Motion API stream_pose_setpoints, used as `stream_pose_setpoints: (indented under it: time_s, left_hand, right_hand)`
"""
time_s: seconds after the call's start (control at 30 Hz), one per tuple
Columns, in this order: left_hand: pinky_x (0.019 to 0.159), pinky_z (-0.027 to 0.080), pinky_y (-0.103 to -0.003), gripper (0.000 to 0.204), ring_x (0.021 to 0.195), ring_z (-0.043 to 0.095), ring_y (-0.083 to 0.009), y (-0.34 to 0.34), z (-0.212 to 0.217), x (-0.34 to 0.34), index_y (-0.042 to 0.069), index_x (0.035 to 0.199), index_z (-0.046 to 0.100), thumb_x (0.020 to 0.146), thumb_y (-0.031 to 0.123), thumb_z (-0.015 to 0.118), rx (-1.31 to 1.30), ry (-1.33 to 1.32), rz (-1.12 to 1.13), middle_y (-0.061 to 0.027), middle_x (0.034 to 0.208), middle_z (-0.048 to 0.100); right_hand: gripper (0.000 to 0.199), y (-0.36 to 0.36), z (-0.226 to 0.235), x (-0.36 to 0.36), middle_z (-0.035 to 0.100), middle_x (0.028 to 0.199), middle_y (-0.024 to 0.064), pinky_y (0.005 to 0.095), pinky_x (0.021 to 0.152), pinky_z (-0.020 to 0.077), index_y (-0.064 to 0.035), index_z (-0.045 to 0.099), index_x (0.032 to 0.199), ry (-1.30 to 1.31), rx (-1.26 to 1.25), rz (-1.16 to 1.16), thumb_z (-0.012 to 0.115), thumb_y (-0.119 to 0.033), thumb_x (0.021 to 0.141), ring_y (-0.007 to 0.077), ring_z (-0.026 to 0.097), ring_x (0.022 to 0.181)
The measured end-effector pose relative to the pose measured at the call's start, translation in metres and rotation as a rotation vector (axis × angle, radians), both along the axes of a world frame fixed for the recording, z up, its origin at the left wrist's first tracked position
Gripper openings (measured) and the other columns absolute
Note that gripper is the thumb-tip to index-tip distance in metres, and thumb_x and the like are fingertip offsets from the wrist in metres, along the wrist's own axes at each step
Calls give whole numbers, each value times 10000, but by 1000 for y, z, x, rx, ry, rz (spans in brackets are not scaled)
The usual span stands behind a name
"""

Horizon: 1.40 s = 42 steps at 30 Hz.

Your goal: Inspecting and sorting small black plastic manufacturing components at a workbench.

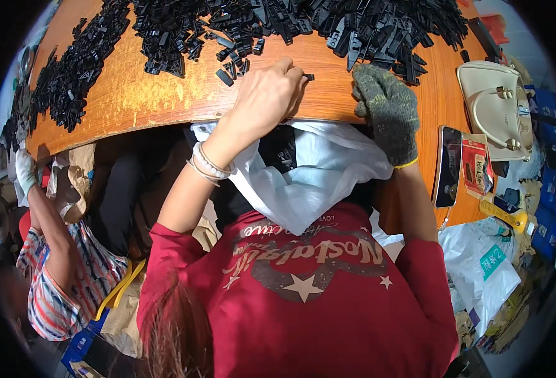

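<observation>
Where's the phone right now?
In the head view, the phone lies on the right end of the orange table, just right of the gloved right hand and left of a red packet.

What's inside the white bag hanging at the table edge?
The white bag hangs open below the table edge, between the left hand and gloved right hand. Dark black contents show at its mouth; folds cover anything deeper.

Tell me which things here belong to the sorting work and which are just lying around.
In use: small black plastic parts, white bag at the table edge, left hand, gloved right hand.
Lying about: cream handbag, phone, red packet, yellow cutter.
</observation>
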<state>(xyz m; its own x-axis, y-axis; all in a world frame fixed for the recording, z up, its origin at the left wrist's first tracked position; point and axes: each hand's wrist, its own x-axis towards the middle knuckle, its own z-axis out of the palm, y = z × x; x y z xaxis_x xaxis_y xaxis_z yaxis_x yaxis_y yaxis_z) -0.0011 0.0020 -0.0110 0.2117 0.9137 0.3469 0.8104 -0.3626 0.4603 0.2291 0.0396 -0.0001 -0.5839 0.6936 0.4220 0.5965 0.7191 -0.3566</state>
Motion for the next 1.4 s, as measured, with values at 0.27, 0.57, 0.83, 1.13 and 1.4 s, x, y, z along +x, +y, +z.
stream_pose_setpoints:
  time_s: [0.27, 0.57, 0.83, 1.13, 1.4]
  left_hand:
    - [507, 464, -380, 399, 603, 627, -300, 44, 3, 57, 14, 678, 634, 823, 385, 669, 221, 67, 7, -155, 728, 603]
    - [456, 442, -386, 131, 538, 608, -280, 22, 2, 44, 16, 689, 573, 771, 117, 591, 239, 65, 40, -150, 673, 569]
    - [510, 465, -360, 218, 665, 599, -251, -6, -5, 28, 40, 879, 546, 813, 203, 675, 276, -70, -124, -91, 830, 532]
    - [613, 502, -397, 404, 721, 628, -325, 3, -8, 2, 7, 907, 587, 767, 349, 749, 56, -172, 118, -136, 881, 588]
    - [662, 467, -429, 163, 749, 602, -363, -8, -6, 7, -18, 867, 598, 788, 112, 656, -164, -261, -100, -157, 822, 587]
  right_hand:
    - [352, -16, -4, 3, 673, 956, 141, 341, 703, 542, -16, 670, 1029, -32, 140, -148, 697, 17, 679, 282, 672, 825]
    - [276, -17, -9, 11, 673, 963, 148, 351, 687, 539, -22, 672, 1016, -18, 197, -122, 685, -60, 743, 285, 671, 816]
    - [255, -8, -1, 5, 660, 1010, 33, 220, 528, 466, -42, 671, 1063, 149, -190, 155, 643, -72, 812, 96, 621, 722]
    - [276, -10, -12, 7, 630, 1196, 76, 366, 830, 513, -144, 708, 1027, -225, 93, 150, 605, -109, 773, 247, 630, 1016]
    - [288, -8, -16, 11, 622, 1219, 19, 358, 830, 489, -172, 697, 1043, -192, 77, 158, 638, -175, 761, 232, 621, 1013]
